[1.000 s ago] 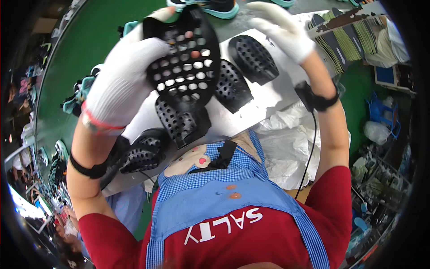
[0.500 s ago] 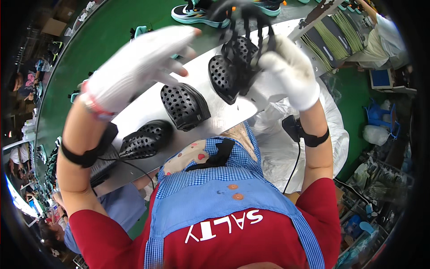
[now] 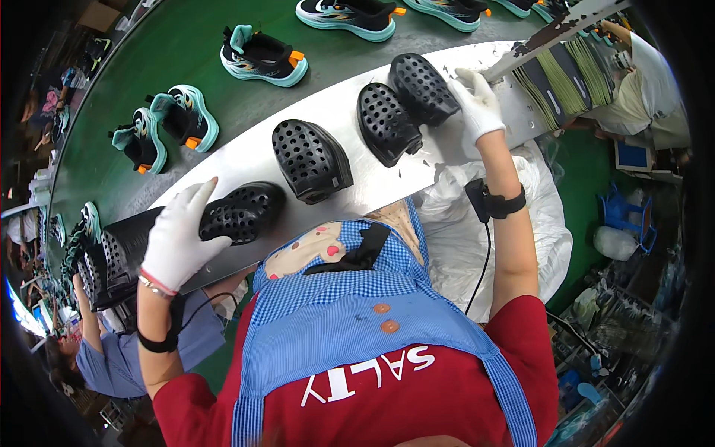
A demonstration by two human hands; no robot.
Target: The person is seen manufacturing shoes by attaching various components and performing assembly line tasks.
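Head cam: far L, black-and-teal sneakers (image 3: 141,141) stand on a green surface (image 3: 112,82); below them, nr desk's L end, more holed black pieces (image 3: 113,257), partly behind L hand (image 3: 211,216). L hand, white glove: open, thumb & fingers spread wide either side of 1st black clog (image 3: 246,210); can't tell if it's touching. That clog's on the desk (image 3: 242,167), long axis lower L to upper R; toe end unclear. 2nd clog (image 3: 309,158), approx mid-desk, apart from the rest: rounded toe away from person, tilted a bit L. 3rd clog (image 3: 386,121) & 4th clog (image 3: 423,88) side by side, close together, toes away & slightly L, axes upper L to lower R. R hand (image 3: 463,91), also gloved: fingers loosely bent at 4th clog's R side; can't tell if gripping.
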